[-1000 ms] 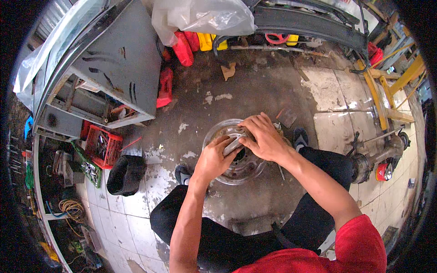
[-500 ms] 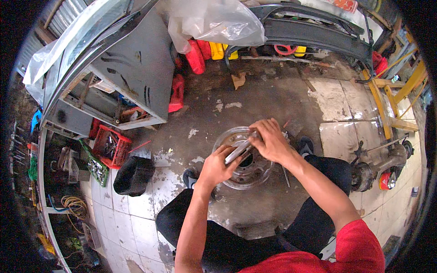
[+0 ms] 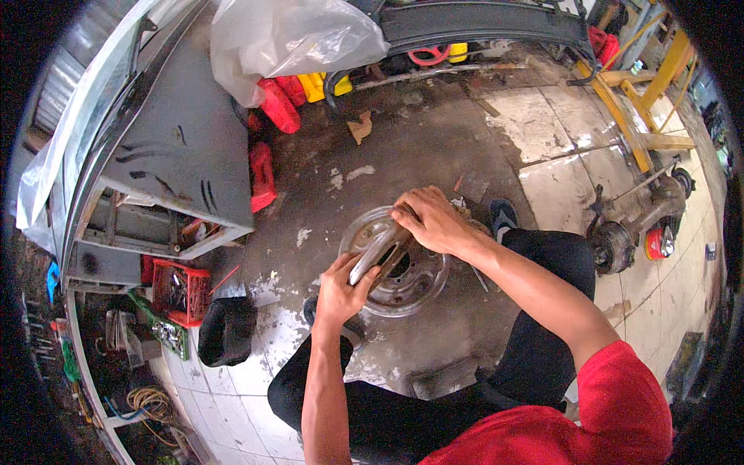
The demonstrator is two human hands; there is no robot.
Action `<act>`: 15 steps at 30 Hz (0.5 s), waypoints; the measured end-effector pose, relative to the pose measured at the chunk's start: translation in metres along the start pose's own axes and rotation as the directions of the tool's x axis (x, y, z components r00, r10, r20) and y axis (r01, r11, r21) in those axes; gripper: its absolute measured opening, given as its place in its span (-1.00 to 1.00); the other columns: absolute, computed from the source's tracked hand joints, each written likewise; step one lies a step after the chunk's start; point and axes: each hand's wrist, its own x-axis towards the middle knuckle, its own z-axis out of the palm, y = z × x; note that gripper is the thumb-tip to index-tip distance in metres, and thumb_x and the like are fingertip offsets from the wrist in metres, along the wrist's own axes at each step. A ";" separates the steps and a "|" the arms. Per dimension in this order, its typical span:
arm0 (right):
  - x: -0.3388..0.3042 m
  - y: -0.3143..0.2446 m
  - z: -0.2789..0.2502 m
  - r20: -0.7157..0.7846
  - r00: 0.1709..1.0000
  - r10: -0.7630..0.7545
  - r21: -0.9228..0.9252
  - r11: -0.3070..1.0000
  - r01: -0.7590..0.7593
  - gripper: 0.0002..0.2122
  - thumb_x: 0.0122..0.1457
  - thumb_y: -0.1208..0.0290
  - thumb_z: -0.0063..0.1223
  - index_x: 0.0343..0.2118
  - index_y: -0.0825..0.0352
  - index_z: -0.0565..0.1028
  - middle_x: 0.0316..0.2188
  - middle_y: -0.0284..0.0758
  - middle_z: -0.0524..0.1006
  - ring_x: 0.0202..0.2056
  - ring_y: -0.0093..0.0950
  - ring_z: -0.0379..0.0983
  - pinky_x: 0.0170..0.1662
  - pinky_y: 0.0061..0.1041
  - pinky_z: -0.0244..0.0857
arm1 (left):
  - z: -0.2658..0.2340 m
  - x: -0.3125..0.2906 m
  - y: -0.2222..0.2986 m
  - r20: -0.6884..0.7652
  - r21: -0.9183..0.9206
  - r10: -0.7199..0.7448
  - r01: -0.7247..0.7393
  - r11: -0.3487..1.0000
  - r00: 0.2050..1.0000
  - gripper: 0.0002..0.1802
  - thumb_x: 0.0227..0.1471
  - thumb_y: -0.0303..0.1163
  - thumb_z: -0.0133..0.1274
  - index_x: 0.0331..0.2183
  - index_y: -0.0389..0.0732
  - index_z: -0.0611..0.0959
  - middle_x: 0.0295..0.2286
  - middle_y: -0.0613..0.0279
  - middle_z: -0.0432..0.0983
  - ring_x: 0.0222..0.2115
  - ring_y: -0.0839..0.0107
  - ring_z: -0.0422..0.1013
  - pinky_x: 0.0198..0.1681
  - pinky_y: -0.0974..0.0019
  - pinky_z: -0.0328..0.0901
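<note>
Both hands grip a grey metal ring (image 3: 373, 254), tilted and seen almost edge-on; its exact kind is unclear. My left hand (image 3: 342, 290) is closed on its lower left end, with the thumb over the inner edge. At the upper right end, my right hand (image 3: 432, 220) wraps its fingers over the top. Beneath the ring, a worn steel wheel rim (image 3: 425, 299) lies flat on the floor between my feet. The ring and my hands cover part of the rim and its centre hole.
To the left are a red basket (image 3: 165, 293) of small parts, a green tray (image 3: 170, 335) and a black rounded object (image 3: 227, 332). An axle assembly (image 3: 637, 221) lies right beside a red can (image 3: 659, 243). A grey cabinet (image 3: 167, 155) stands at far left, a yellow wooden frame (image 3: 620, 116) at far right.
The view has shifted, so the surroundings sit differently. The ring has turned, showing more of its curved face and inner gap. Both hands keep hold of it above the rim.
</note>
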 end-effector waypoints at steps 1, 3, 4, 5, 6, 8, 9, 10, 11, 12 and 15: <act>-0.004 -0.004 -0.001 0.048 0.998 -0.030 -0.063 0.998 0.032 -0.63 0.31 0.06 -0.01 -0.13 0.33 0.51 -0.17 -0.14 0.52 -0.05 -0.12 0.38 0.12 -0.16 0.14 | -0.001 -0.004 -0.004 -0.011 0.002 -0.011 0.011 1.000 1.000 -0.67 0.01 -0.35 0.27 -0.22 -0.38 0.70 -0.29 -0.14 0.62 -0.28 -0.02 0.58 -0.19 0.14 0.44; -0.008 -0.018 0.001 0.026 0.986 -0.167 -0.099 0.981 0.169 -0.63 0.27 0.07 0.04 -0.13 0.32 0.51 -0.16 -0.15 0.51 -0.04 -0.12 0.38 0.12 -0.14 0.14 | -0.002 -0.019 -0.023 -0.072 -0.012 0.028 -0.029 1.000 0.997 -0.66 0.00 -0.33 0.28 -0.24 -0.39 0.69 -0.32 -0.12 0.62 -0.31 -0.04 0.59 -0.22 0.13 0.45; -0.007 -0.022 0.003 0.015 0.969 -0.245 -0.118 0.962 0.245 -0.63 0.26 0.07 0.06 -0.13 0.32 0.51 -0.16 -0.15 0.51 -0.03 -0.12 0.38 0.12 -0.13 0.15 | -0.001 -0.025 -0.030 -0.074 -0.017 -0.007 0.005 1.000 0.997 -0.62 -0.02 -0.29 0.30 -0.22 -0.38 0.69 -0.29 -0.10 0.62 -0.27 -0.05 0.58 -0.18 0.13 0.44; -0.006 -0.028 0.008 -0.006 0.965 -0.261 -0.122 0.958 0.259 -0.62 0.21 0.07 0.13 -0.12 0.30 0.51 -0.17 -0.17 0.51 -0.02 -0.12 0.38 0.14 -0.11 0.14 | -0.001 -0.029 -0.034 -0.087 0.009 -0.037 0.038 0.999 0.996 -0.60 -0.01 -0.27 0.30 -0.21 -0.37 0.68 -0.27 -0.10 0.62 -0.23 -0.04 0.57 -0.15 0.13 0.44; -0.006 -0.029 0.002 0.041 0.970 -0.239 -0.130 0.962 0.242 -0.63 0.20 0.07 0.14 -0.13 0.30 0.51 -0.18 -0.18 0.51 -0.02 -0.13 0.39 0.14 -0.11 0.13 | 0.002 -0.035 -0.036 -0.102 0.034 -0.070 0.073 0.997 0.992 -0.59 -0.01 -0.25 0.30 -0.19 -0.36 0.68 -0.25 -0.10 0.62 -0.20 -0.03 0.56 -0.12 0.12 0.43; -0.004 -0.024 0.003 -0.012 0.954 -0.299 -0.121 0.948 0.295 -0.61 0.23 0.00 0.09 -0.18 0.29 0.51 -0.22 -0.18 0.50 -0.07 -0.14 0.40 0.10 -0.13 0.15 | -0.007 -0.032 -0.032 -0.051 0.064 -0.093 0.096 0.993 0.994 -0.57 0.01 -0.21 0.29 -0.17 -0.34 0.68 -0.21 -0.08 0.61 -0.15 -0.02 0.54 -0.06 0.10 0.41; -0.001 -0.009 0.006 -0.030 0.958 -0.286 -0.121 0.952 0.280 -0.58 0.30 -0.04 -0.05 -0.19 0.31 0.52 -0.25 -0.19 0.51 -0.09 -0.15 0.40 0.08 -0.17 0.17 | -0.008 -0.025 -0.025 -0.065 0.080 -0.059 0.064 0.995 0.996 -0.58 0.02 -0.21 0.28 -0.16 -0.33 0.68 -0.20 -0.08 0.61 -0.15 -0.03 0.54 -0.06 0.10 0.40; -0.002 -0.008 0.006 -0.016 0.986 -0.164 -0.032 0.986 0.163 -0.53 0.37 -0.06 -0.19 -0.17 0.31 0.53 -0.24 -0.21 0.53 -0.07 -0.16 0.41 0.08 -0.21 0.18 | -0.009 -0.024 -0.018 -0.070 0.078 -0.027 0.032 0.996 0.997 -0.58 0.03 -0.21 0.26 -0.15 -0.32 0.68 -0.20 -0.08 0.61 -0.16 -0.04 0.54 -0.06 0.09 0.40; -0.002 0.005 0.007 -0.014 0.997 -0.070 0.004 0.998 0.070 -0.54 0.38 -0.05 -0.21 -0.17 0.32 0.54 -0.22 -0.21 0.53 -0.06 -0.16 0.41 0.08 -0.21 0.18 | -0.011 -0.019 -0.011 -0.076 0.134 0.018 -0.007 0.991 0.997 -0.57 0.04 -0.21 0.26 -0.12 -0.29 0.67 -0.21 -0.06 0.61 -0.17 -0.06 0.52 -0.08 0.07 0.41; -0.001 0.015 0.009 -0.011 1.000 0.026 0.037 0.999 -0.026 -0.54 0.40 -0.03 -0.23 -0.16 0.32 0.54 -0.21 -0.21 0.53 -0.05 -0.17 0.41 0.09 -0.21 0.18 | -0.010 -0.012 -0.002 -0.072 0.141 0.034 -0.023 0.990 0.997 -0.57 0.04 -0.21 0.26 -0.11 -0.28 0.66 -0.22 -0.06 0.61 -0.17 -0.07 0.52 -0.10 0.06 0.41; -0.004 0.021 0.015 0.016 0.992 0.126 0.131 0.983 -0.127 -0.50 0.40 -0.08 -0.26 -0.17 0.31 0.55 -0.19 -0.19 0.53 -0.05 -0.18 0.41 0.10 -0.21 0.18 | -0.001 -0.002 0.010 -0.066 0.145 0.032 -0.023 0.989 0.997 -0.57 0.06 -0.18 0.23 -0.09 -0.24 0.65 -0.27 -0.08 0.61 -0.23 -0.10 0.53 -0.19 -0.01 0.42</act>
